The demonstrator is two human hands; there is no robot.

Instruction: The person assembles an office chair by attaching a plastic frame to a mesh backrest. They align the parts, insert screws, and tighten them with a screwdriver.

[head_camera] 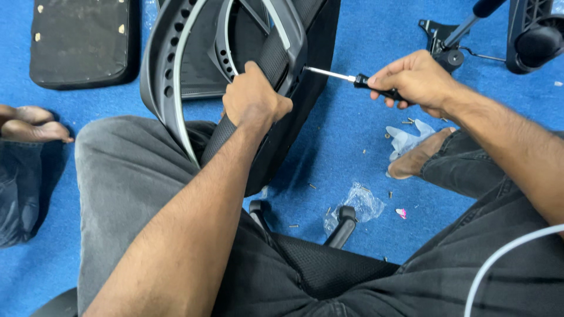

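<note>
Blue carpet covers the floor, and the person sits on it in dark grey trousers with 1 bare foot tucked to the right.

Nearest the camera, loose screws and 2 crumpled clear plastic bags lie scattered on the carpet just beyond the knees, beside a black armrest part.

The left hand is wrapped tight around the black strut of the chair back, fingers curled under, forearm running straight up from the lap. The chair back stands tilted across the left thigh, its grey perforated frame toward the left.

The right hand is clenched around the black handle of the screwdriver, wrist level, shaft held horizontal with its tip entered into the side of the strut close to the left hand's fingertips.

Risk noted: the tip works near the left fingers; should it slip off the screw head, it could strike them. The chair back rests only on the thigh and 1 grip, so sideways pressure could shift it. Loose screws near the bare foot could be knelt on or lost in the carpet.

Further off lie a black seat pad, a gas-lift mechanism, and another person's feet at the left edge.
</note>
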